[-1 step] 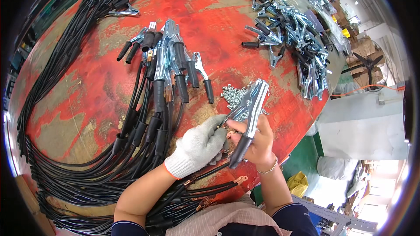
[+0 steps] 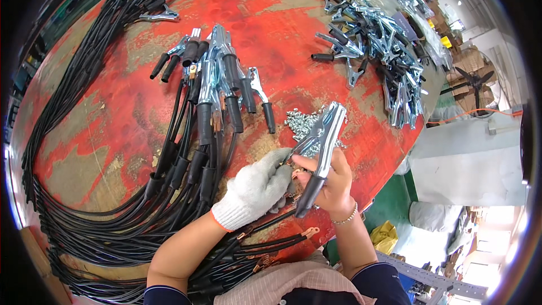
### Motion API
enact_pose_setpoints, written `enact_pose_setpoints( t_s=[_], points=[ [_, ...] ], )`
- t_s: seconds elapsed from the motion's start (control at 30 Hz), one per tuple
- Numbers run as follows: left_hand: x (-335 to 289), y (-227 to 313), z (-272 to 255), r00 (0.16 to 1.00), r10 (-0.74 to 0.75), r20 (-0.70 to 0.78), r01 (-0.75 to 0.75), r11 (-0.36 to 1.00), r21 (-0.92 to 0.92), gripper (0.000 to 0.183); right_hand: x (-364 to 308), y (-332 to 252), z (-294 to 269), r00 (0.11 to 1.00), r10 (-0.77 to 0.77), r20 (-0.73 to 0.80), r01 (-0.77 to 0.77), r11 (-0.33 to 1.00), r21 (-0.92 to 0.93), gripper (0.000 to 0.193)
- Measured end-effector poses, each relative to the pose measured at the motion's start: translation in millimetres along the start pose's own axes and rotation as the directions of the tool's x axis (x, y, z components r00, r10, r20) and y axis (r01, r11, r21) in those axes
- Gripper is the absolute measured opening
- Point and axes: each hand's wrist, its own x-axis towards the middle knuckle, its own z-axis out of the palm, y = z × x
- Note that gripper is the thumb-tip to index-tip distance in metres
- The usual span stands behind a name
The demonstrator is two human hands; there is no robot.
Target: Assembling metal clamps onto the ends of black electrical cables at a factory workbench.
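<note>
A silver metal ground clamp [image 2: 329, 141] with a black handle sleeve is held upright between my hands, jaws pointing away from me. My left hand [image 2: 254, 185], in a white knit glove, is closed around the clamp's left arm; its fingertips partly hide that arm. My bare right hand [image 2: 334, 183] wraps the clamp from the right, index finger and thumb meeting near the gloved fingers. Copper-coloured metal [image 2: 296, 174] shows between the hands, mostly hidden by fingers. Just beyond the clamp lies a pile of small silver screws [image 2: 300, 123].
Black cables [image 2: 113, 223] with copper lugs [image 2: 310, 232] loop across the left and near side of the worn red table [image 2: 305, 51]. Clamps fitted to cables [image 2: 217, 73] lie ahead. Loose clamps [image 2: 372, 36] are heaped at the far right. A black fan [image 2: 475, 82] stands beyond the table's right edge.
</note>
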Motion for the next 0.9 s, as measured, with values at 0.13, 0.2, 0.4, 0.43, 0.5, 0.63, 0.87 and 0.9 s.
enact_pose_setpoints(
  t_s=[0.13, 0.2, 0.4, 0.43, 0.5, 0.63, 0.87, 0.9],
  points=[
    [-1.7, 1.1, -0.8, 0.999, 0.032, -0.01, -0.032, 0.999, 0.038, 0.038, -4.5, 5.3, -3.5, 0.999, 0.01, -0.037, -0.01, 1.0, 0.002, 0.038],
    [-1.4, -2.5, -2.1, 0.999, 0.045, -0.01, -0.045, 0.998, 0.041, 0.038, -3.7, 4.1, -1.1, 1.0, -0.009, -0.021, 0.01, 0.999, 0.039, 0.038],
    [-1.3, 2.9, -0.9, 1.0, 0.002, -0.017, -0.001, 0.999, 0.041, 0.038, -7.6, 11.4, -2.9, 0.999, 0.01, 0.034, -0.012, 0.997, 0.076, 0.028],
    [0.2, 3.7, -1.2, 1.0, 0.006, -0.011, -0.005, 0.999, 0.049, 0.038, -4.7, 12.6, -4.5, 0.998, -0.001, 0.055, -0.004, 0.995, 0.096, 0.026],
    [1.3, -9.5, -5.2, 0.982, 0.169, -0.083, -0.157, 0.978, 0.135, 0.037, -8.6, 36.9, -6.5, 0.991, 0.126, 0.045, -0.127, 0.991, 0.032, 0.025],
    [11.4, -5.6, -20.0, 0.893, 0.42, -0.163, -0.192, 0.682, 0.706, 0.045, 24.2, 121.9, -27.0, 0.913, 0.402, -0.065, -0.401, 0.86, -0.315, 0.042],
    [32.5, -4.5, -26.8, 0.784, 0.595, -0.177, 0.196, 0.032, 0.98, 0.039, 64.4, 227.4, -33.0, 0.712, 0.701, -0.043, -0.549, 0.516, -0.658, 0.064],
    [36.9, -9.2, -30.4, 0.779, 0.602, -0.175, 0.251, -0.043, 0.967, 0.034, 69.3, 233.2, -34.6, 0.688, 0.726, 0.001, -0.543, 0.516, -0.663, 0.063]
  ],
)
